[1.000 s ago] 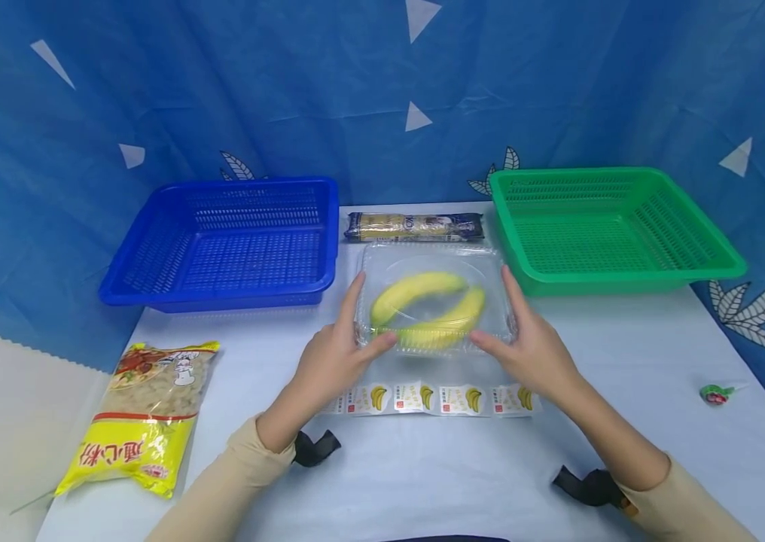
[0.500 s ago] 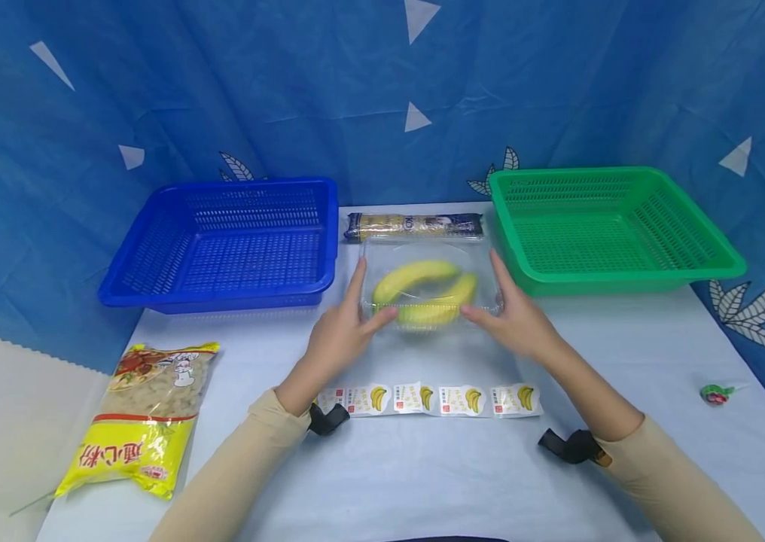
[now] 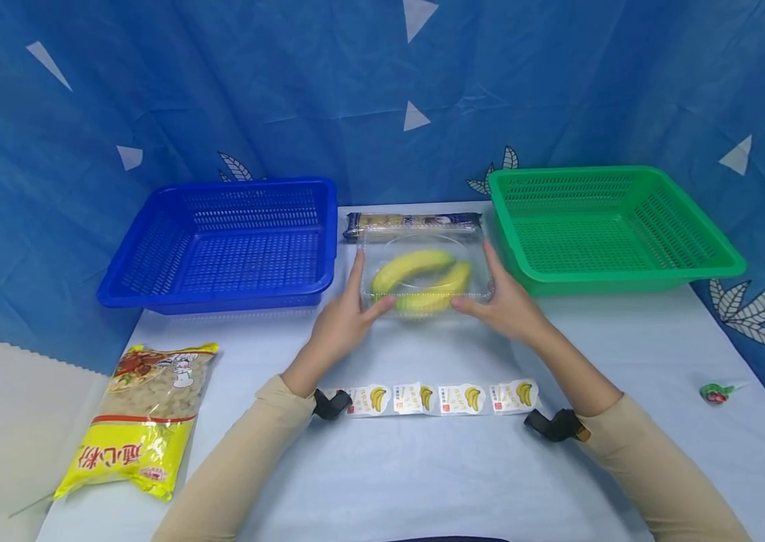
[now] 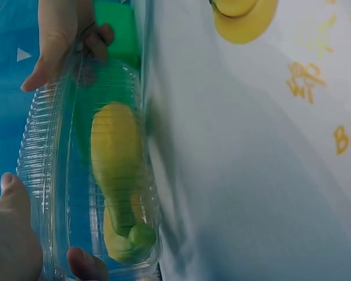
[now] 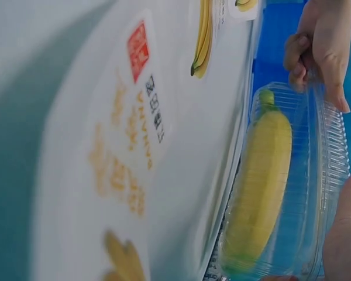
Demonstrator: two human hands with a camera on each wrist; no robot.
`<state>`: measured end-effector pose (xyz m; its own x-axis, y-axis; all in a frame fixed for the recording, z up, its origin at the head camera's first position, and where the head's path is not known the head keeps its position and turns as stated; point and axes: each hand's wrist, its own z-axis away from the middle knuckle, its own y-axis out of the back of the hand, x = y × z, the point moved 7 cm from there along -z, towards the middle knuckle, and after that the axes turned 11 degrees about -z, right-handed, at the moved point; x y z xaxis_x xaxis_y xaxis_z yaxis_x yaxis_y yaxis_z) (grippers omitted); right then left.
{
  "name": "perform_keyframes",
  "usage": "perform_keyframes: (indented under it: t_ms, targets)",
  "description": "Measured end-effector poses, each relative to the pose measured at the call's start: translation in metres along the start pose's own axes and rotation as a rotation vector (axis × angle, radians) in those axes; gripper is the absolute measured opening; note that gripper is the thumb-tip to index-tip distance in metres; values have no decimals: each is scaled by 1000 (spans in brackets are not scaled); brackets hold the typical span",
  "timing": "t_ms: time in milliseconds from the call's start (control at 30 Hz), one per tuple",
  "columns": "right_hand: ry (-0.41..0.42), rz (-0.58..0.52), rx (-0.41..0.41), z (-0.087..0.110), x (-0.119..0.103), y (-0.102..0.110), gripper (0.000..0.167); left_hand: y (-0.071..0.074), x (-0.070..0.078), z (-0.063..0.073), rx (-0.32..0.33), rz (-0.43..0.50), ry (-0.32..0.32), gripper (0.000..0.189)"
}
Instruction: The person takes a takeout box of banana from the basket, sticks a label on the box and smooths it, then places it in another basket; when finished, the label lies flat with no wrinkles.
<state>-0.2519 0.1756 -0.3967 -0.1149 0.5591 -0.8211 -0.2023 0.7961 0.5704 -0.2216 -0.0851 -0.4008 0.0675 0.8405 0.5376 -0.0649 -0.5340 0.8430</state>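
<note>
Both hands hold a clear plastic clamshell box [image 3: 382, 245] with two yellow bananas [image 3: 415, 263] inside. My left hand [image 3: 339, 325] grips its left side and my right hand [image 3: 513, 310] its right side. Each thumb lies along the near rim. In the left wrist view, curled fingers [image 4: 86, 264] show under the box; the right wrist view shows the other hand's fingers folded beneath it. Beyond the box a long packet [image 3: 416, 220] of what looks like spaghetti is partly covered. A strip of banana stickers [image 3: 416, 397] lies on the table nearer to me.
A blue basket [image 3: 324, 286] stands at the back left and a green basket [image 3: 626, 284] at the back right, either side of the box. A yellow pasta bag [image 3: 141, 421] lies far left. A small green-and-red lollipop [image 3: 717, 393] is far right.
Both hands have carried the box away from me, toward the back, so it now overlaps the long packet. More of the sticker strip shows. The baskets and bag have stayed put.
</note>
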Motion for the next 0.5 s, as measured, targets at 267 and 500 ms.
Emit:
perform_keyframes:
  t_ms: [267, 500]
  targets:
    - [-32, -11, -28, -4, 4, -2, 118, -3, -3, -4, -21, 4, 14, 95]
    - [-33, -16, -37, -6, 8, -4, 118, -6, -5, -6, -30, 1, 10, 96]
